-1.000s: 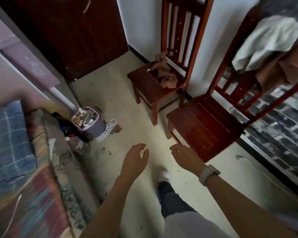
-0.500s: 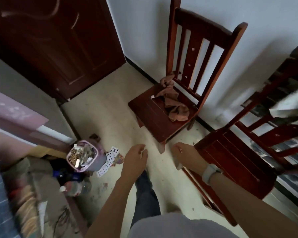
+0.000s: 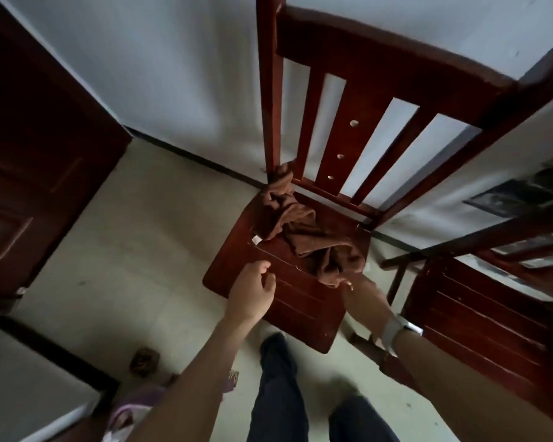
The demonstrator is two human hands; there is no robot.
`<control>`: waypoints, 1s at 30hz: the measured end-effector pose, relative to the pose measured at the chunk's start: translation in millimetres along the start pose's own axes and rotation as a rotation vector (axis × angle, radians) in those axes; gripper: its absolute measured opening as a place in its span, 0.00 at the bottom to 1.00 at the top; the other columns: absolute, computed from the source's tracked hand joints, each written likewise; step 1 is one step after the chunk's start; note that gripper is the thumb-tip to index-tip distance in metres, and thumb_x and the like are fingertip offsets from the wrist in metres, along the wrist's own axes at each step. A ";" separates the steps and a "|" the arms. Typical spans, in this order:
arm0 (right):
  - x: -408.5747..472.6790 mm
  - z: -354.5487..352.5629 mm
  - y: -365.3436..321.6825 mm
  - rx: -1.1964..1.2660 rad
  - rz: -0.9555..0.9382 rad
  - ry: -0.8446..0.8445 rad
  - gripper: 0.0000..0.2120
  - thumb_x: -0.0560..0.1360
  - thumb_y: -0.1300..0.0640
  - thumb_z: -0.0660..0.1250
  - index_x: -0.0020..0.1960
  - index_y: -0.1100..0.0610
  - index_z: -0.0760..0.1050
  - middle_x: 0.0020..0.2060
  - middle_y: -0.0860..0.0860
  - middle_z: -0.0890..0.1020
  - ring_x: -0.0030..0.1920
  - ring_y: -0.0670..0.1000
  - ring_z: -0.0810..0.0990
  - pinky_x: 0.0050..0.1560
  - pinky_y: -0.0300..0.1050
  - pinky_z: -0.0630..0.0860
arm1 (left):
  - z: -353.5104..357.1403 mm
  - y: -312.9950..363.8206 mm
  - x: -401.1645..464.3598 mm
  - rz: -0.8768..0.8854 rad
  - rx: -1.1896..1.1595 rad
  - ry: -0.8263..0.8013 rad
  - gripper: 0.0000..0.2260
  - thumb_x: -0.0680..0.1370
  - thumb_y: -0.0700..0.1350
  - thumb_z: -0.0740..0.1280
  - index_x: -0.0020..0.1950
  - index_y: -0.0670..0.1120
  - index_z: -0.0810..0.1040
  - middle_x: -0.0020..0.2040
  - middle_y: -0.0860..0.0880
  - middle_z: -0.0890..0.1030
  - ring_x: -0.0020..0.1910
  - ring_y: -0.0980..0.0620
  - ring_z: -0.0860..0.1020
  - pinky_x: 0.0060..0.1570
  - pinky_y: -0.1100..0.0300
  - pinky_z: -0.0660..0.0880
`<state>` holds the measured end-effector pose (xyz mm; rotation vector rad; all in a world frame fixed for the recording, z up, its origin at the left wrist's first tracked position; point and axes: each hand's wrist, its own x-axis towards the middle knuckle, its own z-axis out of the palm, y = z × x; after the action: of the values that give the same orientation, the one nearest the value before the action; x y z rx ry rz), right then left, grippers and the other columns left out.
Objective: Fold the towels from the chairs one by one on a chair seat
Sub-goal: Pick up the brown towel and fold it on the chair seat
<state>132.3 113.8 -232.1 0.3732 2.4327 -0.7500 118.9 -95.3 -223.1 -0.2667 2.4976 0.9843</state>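
Note:
A crumpled brown towel (image 3: 310,237) lies on the seat of a red-brown wooden chair (image 3: 262,260), bunched from the back-left post toward the seat's right edge. My right hand (image 3: 363,296), with a watch on its wrist, is at the towel's near end. Its fingertips are tucked under the cloth and the thumb pinches it. My left hand (image 3: 253,291) hovers over the seat's front-left part with its fingers loosely spread, holding nothing and apart from the towel.
A second wooden chair (image 3: 479,314) stands close on the right, its seat beside my right forearm. A dark door (image 3: 45,154) is at the left, and a white wall lies behind the chairs. A pinkish bin (image 3: 125,419) sits on the floor at the lower left. My legs (image 3: 278,393) are below.
I have stepped up to the chair with the brown towel, so it now fills the view. Both hands moved forward over its seat. The right hand reached the towel's near end.

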 end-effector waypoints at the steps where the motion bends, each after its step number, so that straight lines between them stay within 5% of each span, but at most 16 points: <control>1: 16.0 4.8 -3.6 -0.012 0.016 0.026 0.16 0.77 0.62 0.57 0.63 0.55 0.72 0.61 0.58 0.77 0.60 0.58 0.76 0.57 0.46 0.70 | -0.6 -3.5 22.0 0.011 0.020 -0.010 0.15 0.78 0.44 0.60 0.64 0.42 0.71 0.62 0.44 0.75 0.61 0.48 0.74 0.61 0.56 0.70; 7: 117.0 39.3 6.1 -0.144 -0.018 0.146 0.19 0.73 0.60 0.59 0.63 0.55 0.71 0.65 0.53 0.72 0.66 0.57 0.67 0.68 0.54 0.63 | 35.6 -27.7 136.4 0.147 0.155 -0.012 0.15 0.77 0.41 0.61 0.63 0.40 0.71 0.60 0.41 0.74 0.62 0.44 0.72 0.62 0.55 0.68; 11: 170.7 64.6 30.0 -0.262 -0.055 0.155 0.26 0.74 0.57 0.60 0.71 0.50 0.61 0.71 0.52 0.65 0.72 0.55 0.60 0.71 0.54 0.56 | 71.5 -38.5 192.7 0.147 0.224 0.084 0.21 0.77 0.45 0.63 0.68 0.39 0.65 0.62 0.39 0.73 0.63 0.40 0.70 0.63 0.46 0.67; 13: 179.2 73.7 36.1 -0.243 -0.057 0.114 0.24 0.75 0.57 0.59 0.70 0.51 0.63 0.68 0.53 0.69 0.69 0.56 0.64 0.69 0.52 0.59 | 86.1 -40.7 210.6 0.102 0.263 0.053 0.24 0.77 0.47 0.64 0.70 0.42 0.63 0.61 0.42 0.75 0.62 0.41 0.71 0.62 0.42 0.66; 16: 159.2 91.4 41.3 -0.292 -0.304 0.191 0.15 0.71 0.61 0.61 0.57 0.57 0.77 0.53 0.54 0.81 0.55 0.57 0.78 0.59 0.46 0.70 | 98.2 -44.7 212.1 0.138 0.252 0.015 0.16 0.78 0.44 0.62 0.66 0.45 0.70 0.55 0.45 0.79 0.58 0.43 0.75 0.62 0.45 0.66; 19: 120.2 110.6 47.9 -0.141 -0.248 -0.173 0.15 0.77 0.55 0.58 0.62 0.50 0.74 0.60 0.47 0.77 0.61 0.50 0.74 0.63 0.45 0.68 | 98.7 -53.5 191.6 0.246 0.148 0.061 0.12 0.76 0.40 0.63 0.59 0.43 0.76 0.53 0.40 0.76 0.52 0.42 0.76 0.56 0.46 0.72; 21: 108.4 117.0 55.4 -0.031 -0.142 -0.231 0.14 0.78 0.53 0.56 0.61 0.47 0.74 0.59 0.45 0.78 0.59 0.48 0.76 0.62 0.40 0.69 | 97.1 -59.4 185.2 0.248 0.164 0.063 0.17 0.75 0.42 0.66 0.62 0.41 0.73 0.57 0.39 0.74 0.56 0.41 0.74 0.59 0.47 0.71; 24: 114.2 114.1 53.0 0.114 -0.033 -0.069 0.14 0.77 0.57 0.57 0.58 0.48 0.75 0.54 0.47 0.81 0.54 0.49 0.79 0.57 0.43 0.73 | 97.7 -62.7 199.3 0.241 0.310 -0.021 0.23 0.75 0.45 0.67 0.68 0.42 0.67 0.61 0.40 0.73 0.60 0.40 0.70 0.61 0.47 0.67; 27: 132.5 108.4 43.5 0.166 -0.059 0.112 0.17 0.75 0.63 0.57 0.62 0.54 0.73 0.55 0.53 0.78 0.55 0.53 0.77 0.54 0.45 0.73 | 100.7 -60.2 208.9 0.276 0.421 -0.034 0.17 0.77 0.43 0.62 0.65 0.44 0.71 0.58 0.42 0.76 0.58 0.41 0.72 0.56 0.46 0.67; 30: 150.1 93.2 30.2 0.101 -0.163 0.208 0.24 0.74 0.62 0.57 0.70 0.53 0.62 0.65 0.55 0.70 0.63 0.56 0.70 0.62 0.57 0.70 | 93.2 -56.6 195.6 0.383 0.294 0.030 0.11 0.76 0.39 0.62 0.57 0.42 0.77 0.51 0.41 0.78 0.52 0.40 0.76 0.52 0.45 0.72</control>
<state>64.3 97.8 -397.1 0.3072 2.6509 -0.9496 -4.7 -76.1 -408.8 0.3006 2.7350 0.7316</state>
